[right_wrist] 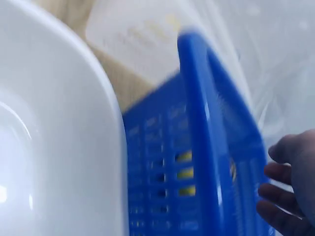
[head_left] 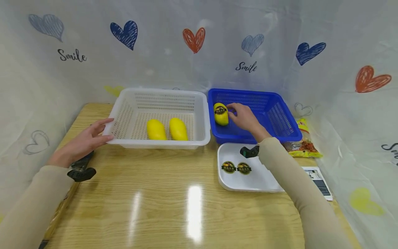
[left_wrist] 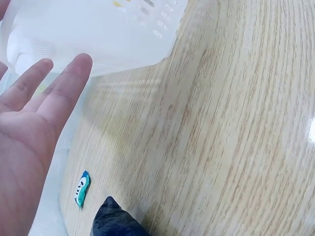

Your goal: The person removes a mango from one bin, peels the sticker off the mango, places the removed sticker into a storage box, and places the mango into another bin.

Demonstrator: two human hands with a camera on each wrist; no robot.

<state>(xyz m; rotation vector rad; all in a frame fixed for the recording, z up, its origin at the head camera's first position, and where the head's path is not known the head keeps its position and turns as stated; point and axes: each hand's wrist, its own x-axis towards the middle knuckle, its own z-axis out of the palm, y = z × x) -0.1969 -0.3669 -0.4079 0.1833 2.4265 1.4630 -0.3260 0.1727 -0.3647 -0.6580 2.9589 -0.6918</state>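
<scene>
Two plain yellow mangoes (head_left: pixel 178 129) lie in the white basket (head_left: pixel 161 142). My left hand (head_left: pixel 84 140) is at that basket's left end, fingers fairly straight, with fingertips at its rim. In the blue basket (head_left: pixel 258 133) a yellow mango (head_left: pixel 221 119) with a dark round sticker lies against the left wall. My right hand (head_left: pixel 245 117) reaches over the blue basket, its fingertips right beside this mango. In the right wrist view the fingers of the right hand (right_wrist: pixel 290 187) are loosely bent and the mango shows only through the slots.
In front of the blue basket sits a white tray (head_left: pixel 225 181) with two dark round stickers (head_left: pixel 244 168). A snack packet (head_left: pixel 304 147) and a white card-like item (head_left: pixel 318 181) lie at the right edge. A small green wrapper (left_wrist: pixel 82 189) lies on the table near the left hand.
</scene>
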